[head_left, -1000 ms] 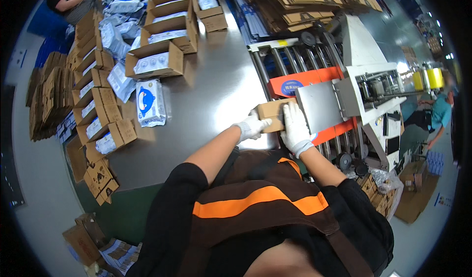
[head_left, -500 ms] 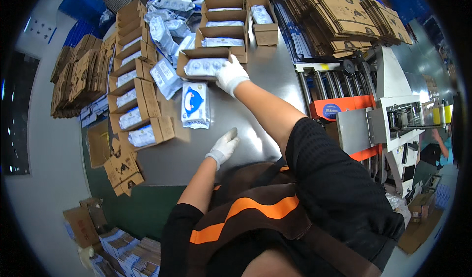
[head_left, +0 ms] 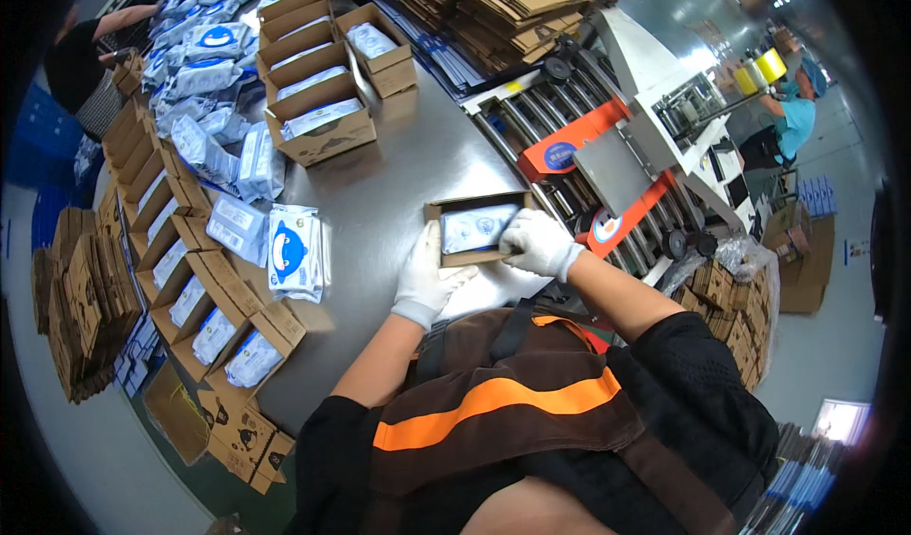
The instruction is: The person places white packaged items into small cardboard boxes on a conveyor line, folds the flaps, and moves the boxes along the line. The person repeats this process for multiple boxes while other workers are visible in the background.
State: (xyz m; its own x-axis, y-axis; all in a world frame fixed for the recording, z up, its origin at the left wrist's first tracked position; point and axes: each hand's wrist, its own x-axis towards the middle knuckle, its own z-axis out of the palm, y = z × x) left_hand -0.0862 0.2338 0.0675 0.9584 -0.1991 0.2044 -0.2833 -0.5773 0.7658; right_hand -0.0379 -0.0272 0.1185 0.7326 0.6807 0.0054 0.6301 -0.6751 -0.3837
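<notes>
Carton (head_left: 479,226), small, brown and open-topped, set on the steel table (head_left: 389,188) just before the roller conveyor (head_left: 541,141), a pale blue pack (head_left: 477,226) lying inside it. Left hand (head_left: 427,274), white-gloved, cupped against the carton's near left side, fingers together and flat on the cardboard. Right hand (head_left: 538,243), also gloved, curled over the carton's right end, fingertips on the pack's edge; whether pinching the pack or only pressing it, cannot tell. Left of the carton, well apart, a loose blue-and-white pack (head_left: 296,252) lying flat on the table. Beyond the carton, toward the far edge of the table, a row of open boxes (head_left: 318,108) already holding packs. Further left of the carton, more open boxes (head_left: 204,293) ranked along the table edge, with stacks of flat cardboard (head_left: 81,307) beyond them. Behind the conveyor, piled flattened cartons (head_left: 531,3). To the carton's right, an orange-trimmed sealing machine (head_left: 622,169). Far right of the carton, another person in a blue top (head_left: 792,122).
</notes>
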